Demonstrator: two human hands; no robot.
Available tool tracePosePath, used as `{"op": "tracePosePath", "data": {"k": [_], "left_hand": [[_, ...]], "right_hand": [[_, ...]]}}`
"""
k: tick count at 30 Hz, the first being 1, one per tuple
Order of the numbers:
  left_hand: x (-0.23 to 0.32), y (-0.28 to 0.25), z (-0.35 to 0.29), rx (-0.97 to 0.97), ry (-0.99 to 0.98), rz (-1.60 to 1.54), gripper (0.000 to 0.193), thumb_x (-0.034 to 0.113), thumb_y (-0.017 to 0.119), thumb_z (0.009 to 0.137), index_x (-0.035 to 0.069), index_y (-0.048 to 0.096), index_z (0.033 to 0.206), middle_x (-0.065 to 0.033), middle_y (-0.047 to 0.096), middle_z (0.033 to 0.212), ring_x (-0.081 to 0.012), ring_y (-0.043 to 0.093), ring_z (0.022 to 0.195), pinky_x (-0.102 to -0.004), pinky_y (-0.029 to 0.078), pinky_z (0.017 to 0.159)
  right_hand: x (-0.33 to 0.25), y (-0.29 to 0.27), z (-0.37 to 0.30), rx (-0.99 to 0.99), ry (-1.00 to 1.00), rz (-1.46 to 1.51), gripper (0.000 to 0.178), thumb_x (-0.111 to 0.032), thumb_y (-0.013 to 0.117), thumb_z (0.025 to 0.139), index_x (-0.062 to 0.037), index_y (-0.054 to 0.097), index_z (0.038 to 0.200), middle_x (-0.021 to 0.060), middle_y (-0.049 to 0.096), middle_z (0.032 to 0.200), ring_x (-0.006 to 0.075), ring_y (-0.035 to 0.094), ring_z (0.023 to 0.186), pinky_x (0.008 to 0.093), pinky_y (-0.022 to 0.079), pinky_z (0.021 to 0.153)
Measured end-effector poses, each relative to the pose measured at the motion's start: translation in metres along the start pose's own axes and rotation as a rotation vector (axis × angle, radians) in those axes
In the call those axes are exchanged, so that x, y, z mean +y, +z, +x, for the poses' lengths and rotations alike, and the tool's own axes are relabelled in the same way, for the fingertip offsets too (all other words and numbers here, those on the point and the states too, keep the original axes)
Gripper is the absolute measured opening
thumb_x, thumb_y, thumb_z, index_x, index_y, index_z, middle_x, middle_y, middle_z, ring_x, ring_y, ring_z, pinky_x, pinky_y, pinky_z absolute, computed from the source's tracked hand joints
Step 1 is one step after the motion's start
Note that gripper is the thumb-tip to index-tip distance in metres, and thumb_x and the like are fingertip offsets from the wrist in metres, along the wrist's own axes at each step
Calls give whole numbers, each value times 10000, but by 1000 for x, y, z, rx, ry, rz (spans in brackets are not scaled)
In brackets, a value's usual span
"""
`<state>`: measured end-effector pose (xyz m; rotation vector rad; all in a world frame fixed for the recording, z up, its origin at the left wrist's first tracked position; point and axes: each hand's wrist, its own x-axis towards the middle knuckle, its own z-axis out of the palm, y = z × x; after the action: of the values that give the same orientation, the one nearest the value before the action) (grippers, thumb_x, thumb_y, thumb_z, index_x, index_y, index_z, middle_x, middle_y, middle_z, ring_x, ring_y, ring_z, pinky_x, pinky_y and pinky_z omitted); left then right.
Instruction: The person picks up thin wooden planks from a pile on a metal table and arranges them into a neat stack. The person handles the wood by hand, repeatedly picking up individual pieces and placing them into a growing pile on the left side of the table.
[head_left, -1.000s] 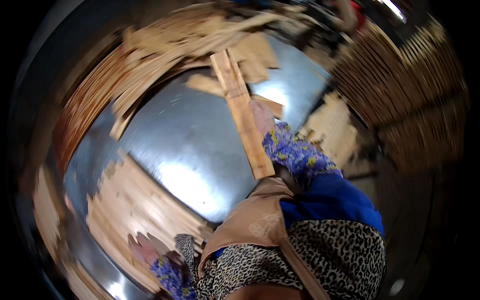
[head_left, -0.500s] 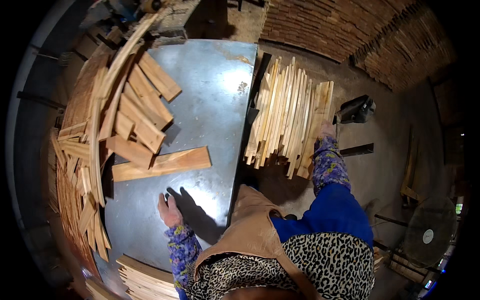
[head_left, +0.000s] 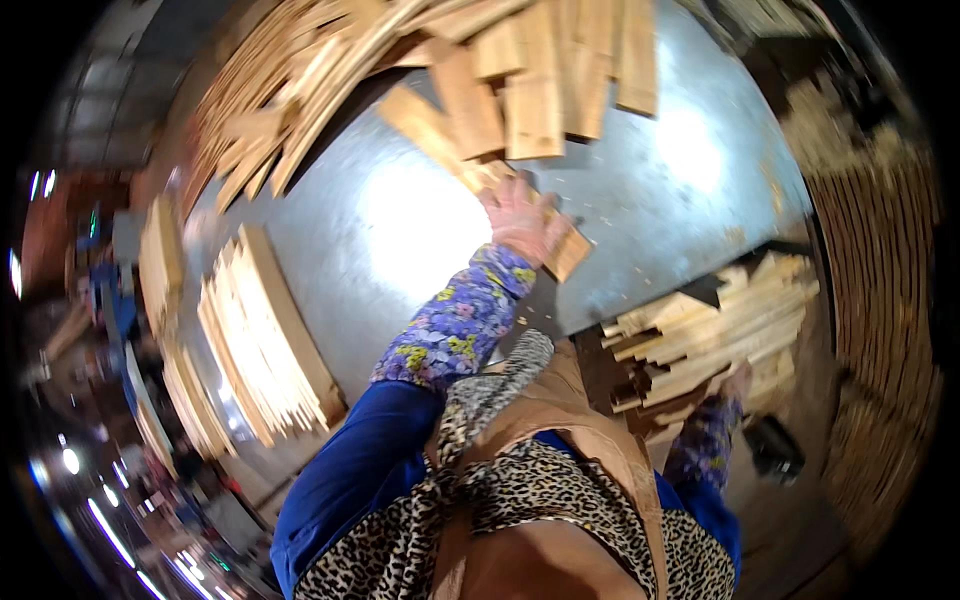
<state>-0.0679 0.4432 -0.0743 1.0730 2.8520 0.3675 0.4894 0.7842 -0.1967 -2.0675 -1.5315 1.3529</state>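
Note:
My left hand (head_left: 525,215) lies spread over a single flat wooden board (head_left: 425,125) on the grey metal table (head_left: 650,225). Its fingers are apart across the face of the board, near the end closest to me. Down at the right, beside the table, my right hand (head_left: 735,383) is at the outer side of a stack of pale boards (head_left: 700,335). Blur and its small size hide what those fingers do. Just beyond my left hand, several short boards (head_left: 535,100) overlap in a loose pile.
Long thin strips (head_left: 330,95) lie along the table's far left. More stacked boards (head_left: 260,330) stand at its left end. A black object (head_left: 773,448) rests on the floor beyond my right hand, and tall wood stacks (head_left: 880,270) rise at the far right.
The view has swung round to the left. My left hand has moved from above the bare tabletop onto the single board. My right hand stays by the pale stack.

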Motion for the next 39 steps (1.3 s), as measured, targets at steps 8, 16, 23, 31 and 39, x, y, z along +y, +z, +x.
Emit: {"op": "tracePosePath", "data": {"k": [8, 16, 23, 31, 39], "left_hand": [[-104, -88, -165, -91, -500, -304, 644, 347, 815, 863, 79, 626, 1418, -269, 436, 1574, -465, 392, 1482, -575, 300, 1257], [-243, -114, -310, 196, -736, -1770, 888, 91, 683, 785, -45, 432, 1626, -147, 597, 1470, -238, 576, 1331, -381, 487, 1136], [-270, -184, -334, 28, -887, -1397, 616, 129, 547, 1046, -71, 443, 1619, -201, 614, 1521, -268, 594, 1371, -361, 445, 1185], [-346, -159, -487, 800, -1161, -391, 419, 54, 696, 882, -64, 677, 1284, -301, 702, 1313, -416, 695, 1213, -460, 561, 1031], [-422, -101, -643, 1321, -1507, -538, 978, 192, 755, 974, -8, 173, 1735, -225, 214, 1803, -324, 230, 1668, -422, 248, 1345]], "right_hand": [[-209, 146, -128, 189, -1153, -235, 500, -122, 601, 1128, 7, 512, 1603, 233, 618, 1530, 287, 665, 1277, 404, 559, 1067], [-239, 491, -429, -1435, -295, -250, 610, -355, 637, 1111, -64, 478, 1624, 143, 657, 1470, 261, 659, 1225, 401, 534, 1059], [-195, 606, -627, -1499, 269, -35, 679, -601, 591, 1084, -69, 574, 1504, 92, 736, 1146, 196, 714, 903, 386, 609, 771], [-186, 666, -644, -1652, 476, -227, 556, -600, 607, 1067, -104, 680, 1308, 29, 647, 765, 130, 539, 529, 338, 497, 514], [-179, 674, -696, -1099, -1111, -751, 651, -438, 440, 1120, 56, 547, 1531, 286, 660, 1445, 395, 619, 1369, 431, 468, 1174]]}}
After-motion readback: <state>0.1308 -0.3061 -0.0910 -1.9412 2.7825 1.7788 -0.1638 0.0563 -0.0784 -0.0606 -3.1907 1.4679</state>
